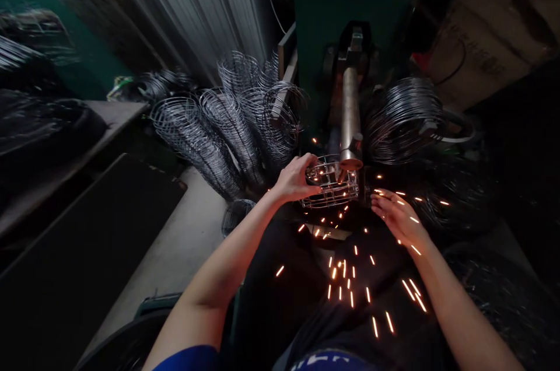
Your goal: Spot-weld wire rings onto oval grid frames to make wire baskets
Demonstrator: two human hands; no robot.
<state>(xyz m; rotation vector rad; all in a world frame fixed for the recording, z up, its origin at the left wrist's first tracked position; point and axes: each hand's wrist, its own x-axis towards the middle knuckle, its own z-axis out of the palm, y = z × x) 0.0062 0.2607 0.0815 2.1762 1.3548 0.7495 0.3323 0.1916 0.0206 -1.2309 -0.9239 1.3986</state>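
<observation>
A small round wire basket [331, 195] sits at the tip of a metal welding arm [350, 108] on a green machine [312, 21]. My left hand [297, 179] grips the basket's left side, thumb in front and fingers behind. Just right of the basket, my right hand [396, 212] has its fingertips pinched together near the electrode; whatever they hold is too small to make out. Bright orange sparks [343, 269] fly from the weld point, down over my lap and across my right hand.
Tall stacks of wire rings [196, 140] lean left of the machine. A coil of wire rings [405, 117] hangs at its right. Cardboard boxes [494, 38] stand at the upper right. A dark board [96, 242] and a table edge [116, 114] are on the left.
</observation>
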